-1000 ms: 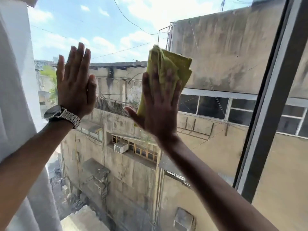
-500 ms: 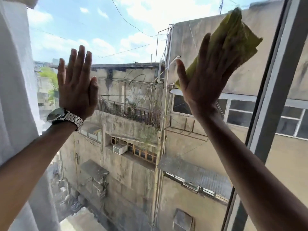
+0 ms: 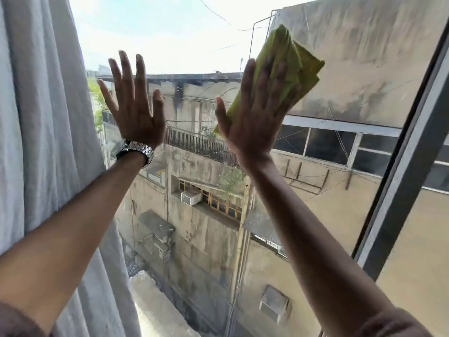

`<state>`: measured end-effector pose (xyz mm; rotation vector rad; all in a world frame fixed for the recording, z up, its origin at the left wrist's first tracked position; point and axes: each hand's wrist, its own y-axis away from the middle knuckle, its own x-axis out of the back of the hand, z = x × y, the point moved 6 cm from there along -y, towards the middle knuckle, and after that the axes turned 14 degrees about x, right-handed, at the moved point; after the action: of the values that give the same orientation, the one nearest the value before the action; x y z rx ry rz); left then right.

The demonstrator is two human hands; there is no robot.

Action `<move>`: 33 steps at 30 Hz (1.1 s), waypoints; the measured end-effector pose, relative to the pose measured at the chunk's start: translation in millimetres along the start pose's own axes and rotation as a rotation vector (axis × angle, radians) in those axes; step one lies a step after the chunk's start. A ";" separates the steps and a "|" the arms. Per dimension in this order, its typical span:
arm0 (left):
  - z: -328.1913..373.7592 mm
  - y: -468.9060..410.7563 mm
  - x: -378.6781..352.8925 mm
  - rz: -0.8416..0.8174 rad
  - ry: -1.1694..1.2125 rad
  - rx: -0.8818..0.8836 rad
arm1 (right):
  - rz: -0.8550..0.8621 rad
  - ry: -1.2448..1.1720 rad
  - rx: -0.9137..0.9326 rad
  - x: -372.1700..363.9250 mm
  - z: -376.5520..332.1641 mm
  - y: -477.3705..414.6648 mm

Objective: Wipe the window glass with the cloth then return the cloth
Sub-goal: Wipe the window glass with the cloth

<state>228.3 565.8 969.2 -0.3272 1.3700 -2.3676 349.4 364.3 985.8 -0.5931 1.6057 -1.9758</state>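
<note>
The window glass [image 3: 199, 37] fills the view, with sky and weathered buildings behind it. My right hand [image 3: 255, 110] presses a folded yellow-green cloth [image 3: 291, 64] flat against the upper part of the pane, fingers spread over it. The cloth sticks out above and to the right of my fingers. My left hand [image 3: 133, 105], with a metal watch on the wrist, lies flat on the glass to the left, fingers apart and holding nothing.
A pale grey curtain [image 3: 41, 130] hangs along the left edge, close to my left forearm. A dark window frame bar [image 3: 408, 166] runs diagonally down the right side.
My right hand has swept the cloth back to the left and slightly down, away from the frame bar. The left hand has kept its place on the glass while the view shifted.
</note>
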 end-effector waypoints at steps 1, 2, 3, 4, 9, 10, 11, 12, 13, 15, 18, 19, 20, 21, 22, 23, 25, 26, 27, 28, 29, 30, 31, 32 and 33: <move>-1.6 -1.8 -3.2 0.005 0.007 -0.026 | 0.047 -0.002 -0.022 -1.3 -2.0 -38.2; -3.0 -3.5 -6.2 0.017 0.015 -0.038 | 0.083 -0.010 -0.034 -1.9 -3.5 -74.2; -5.5 -4.4 -9.1 0.033 0.028 -0.045 | 0.097 -0.016 -0.040 -3.6 -5.4 -103.2; -8.6 -4.2 -12.1 0.051 0.040 -0.050 | 0.089 -0.032 -0.034 -8.9 -8.4 -122.0; -10.0 -3.7 -16.1 0.128 0.043 -0.091 | 0.152 -0.005 -0.027 -17.5 -24.2 -99.4; -8.6 -4.9 -14.7 0.139 0.038 -0.094 | 0.157 0.011 -0.022 -15.2 -29.5 -78.9; -7.2 -5.8 -12.3 0.141 0.036 -0.094 | 0.131 0.002 0.005 -13.3 -36.0 -52.9; -5.8 -6.2 -9.8 0.131 0.035 -0.092 | 0.077 -0.017 0.054 -12.6 -42.6 -21.0; -4.7 -6.0 -6.9 0.118 0.035 -0.085 | 0.009 -0.030 0.112 -11.7 -47.3 14.7; -3.2 -4.8 -2.5 0.085 0.036 -0.065 | -0.113 -0.036 0.228 -10.5 -50.9 81.0; -0.8 -2.9 2.2 0.055 0.024 -0.059 | -0.156 -0.023 0.263 -9.2 -47.2 109.9; -0.7 -2.4 2.0 0.049 0.025 -0.062 | -0.146 -0.015 0.258 -8.8 -46.3 101.6; -1.8 -0.7 1.2 0.047 0.030 -0.063 | -0.128 -0.005 0.261 -8.9 -45.8 87.2; -3.5 1.3 0.3 0.051 0.032 -0.067 | -0.097 -0.003 0.247 -8.9 -45.3 65.9; -4.4 1.9 -1.1 0.058 0.030 -0.071 | -0.052 -0.003 0.202 -9.5 -43.1 38.6; -5.4 1.9 -3.4 0.058 0.028 -0.076 | 0.007 0.002 0.133 -10.6 -39.8 8.6; -8.3 1.1 -6.0 0.065 0.023 -0.077 | 0.091 -0.009 0.003 -12.6 -38.1 -51.2; -9.7 0.7 -7.7 0.074 0.020 -0.078 | 0.102 -0.014 -0.041 -15.1 -40.6 -74.0; -10.0 -0.4 -9.5 0.087 0.018 -0.080 | 0.108 -0.006 -0.065 -18.0 -45.3 -88.6; -10.0 -1.4 -10.2 0.101 0.015 -0.082 | 0.122 0.002 -0.070 -19.2 -50.4 -94.6; -10.2 -2.6 -10.0 0.113 0.011 -0.085 | 0.137 0.002 -0.063 -18.6 -54.3 -92.4; -10.0 -3.7 -9.0 0.121 0.008 -0.089 | 0.143 -0.001 -0.051 -16.4 -57.0 -82.9; -8.7 -4.9 -7.8 0.121 0.009 -0.093 | 0.127 -0.007 -0.035 -13.9 -58.7 -67.8; -7.3 -5.2 -6.5 0.115 0.010 -0.093 | 0.099 -0.013 -0.008 -11.3 -60.8 -47.3; -5.9 -4.8 -4.4 0.107 0.013 -0.086 | 0.064 -0.022 0.028 -8.5 -63.5 -22.6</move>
<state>229.0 574.4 970.4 -0.2561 1.4611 -2.2329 313.2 421.1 995.1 -0.5443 1.5614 -1.9355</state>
